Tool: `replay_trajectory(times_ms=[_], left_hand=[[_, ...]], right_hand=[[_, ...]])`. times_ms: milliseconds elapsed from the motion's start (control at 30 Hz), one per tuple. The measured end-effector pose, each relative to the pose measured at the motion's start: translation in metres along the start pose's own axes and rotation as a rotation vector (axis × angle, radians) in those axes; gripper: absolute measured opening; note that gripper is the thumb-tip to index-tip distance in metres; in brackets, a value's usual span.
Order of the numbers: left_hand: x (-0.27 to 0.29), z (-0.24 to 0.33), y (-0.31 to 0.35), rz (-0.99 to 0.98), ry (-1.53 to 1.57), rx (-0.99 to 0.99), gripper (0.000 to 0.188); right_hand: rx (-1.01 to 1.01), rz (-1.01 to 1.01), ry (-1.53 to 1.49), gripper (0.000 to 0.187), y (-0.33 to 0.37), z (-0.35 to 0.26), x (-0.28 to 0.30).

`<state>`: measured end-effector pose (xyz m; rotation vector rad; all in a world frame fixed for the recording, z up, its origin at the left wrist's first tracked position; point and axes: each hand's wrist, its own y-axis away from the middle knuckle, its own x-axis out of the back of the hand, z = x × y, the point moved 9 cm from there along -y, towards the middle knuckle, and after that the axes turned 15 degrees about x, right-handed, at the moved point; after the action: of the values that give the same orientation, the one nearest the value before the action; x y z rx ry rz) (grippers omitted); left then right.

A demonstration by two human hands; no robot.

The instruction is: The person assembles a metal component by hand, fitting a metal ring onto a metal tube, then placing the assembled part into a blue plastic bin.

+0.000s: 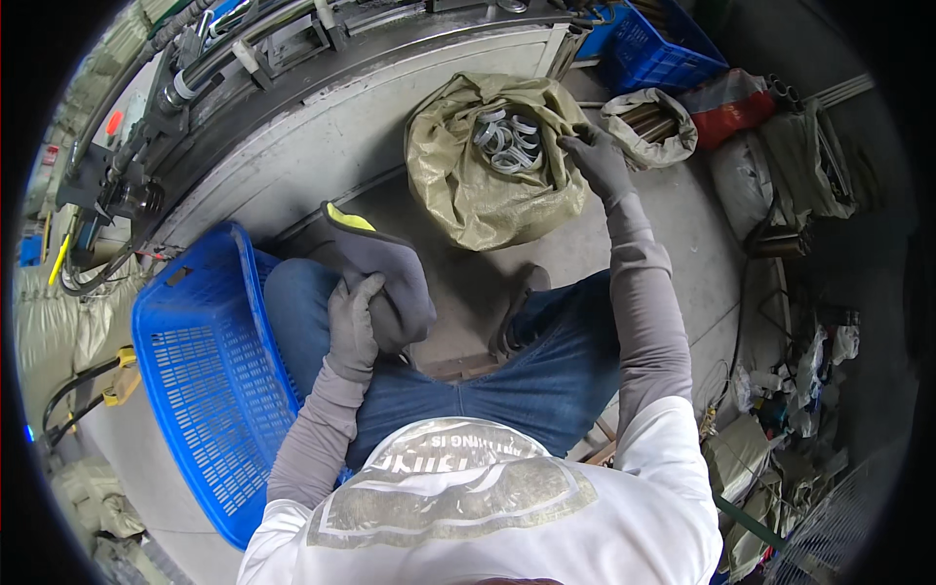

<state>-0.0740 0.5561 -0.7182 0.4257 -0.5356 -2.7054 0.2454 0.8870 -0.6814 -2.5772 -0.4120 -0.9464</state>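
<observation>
My left hand (353,322), in a grey glove, is closed on a grey fabric piece with a yellow inner side (398,268), shaped somewhat like a cap. It rests over my left thigh. Ahead, a khaki woven sack (458,200) stands on the floor with its mouth rolled open. Inside lie several pale grey ring-like pieces (509,141). My right hand (600,161), also gloved, reaches out to the sack's right rim, its fingertips closed on the edge of the weave.
A blue perforated plastic basket (210,366) tilts beside my left leg. Machinery (185,93) runs along the far left. At the far right are a white sack of brown tubes (648,122), a red and grey sack (726,102) and a blue crate (653,54).
</observation>
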Motion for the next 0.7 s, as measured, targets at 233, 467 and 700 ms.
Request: replay_trajectory(times_ms=[233,467,700], left_hand=[[0.009,0.021,-0.028,-0.01,-0.096,-0.024,0.03],[0.014,0.04,-0.056,0.001,-0.229,0.08,0.031],[0.029,0.023,-0.073,0.016,-0.089,0.147,0.029]], right_hand=[[0.226,-0.156,0.093,0.076,-0.022,-0.015,-0.075],[-0.263,-0.345,0.499,0.093,-0.051,0.004,-0.125],[-0.216,-0.228,0.472,0.076,-0.065,0.002,-0.145]])
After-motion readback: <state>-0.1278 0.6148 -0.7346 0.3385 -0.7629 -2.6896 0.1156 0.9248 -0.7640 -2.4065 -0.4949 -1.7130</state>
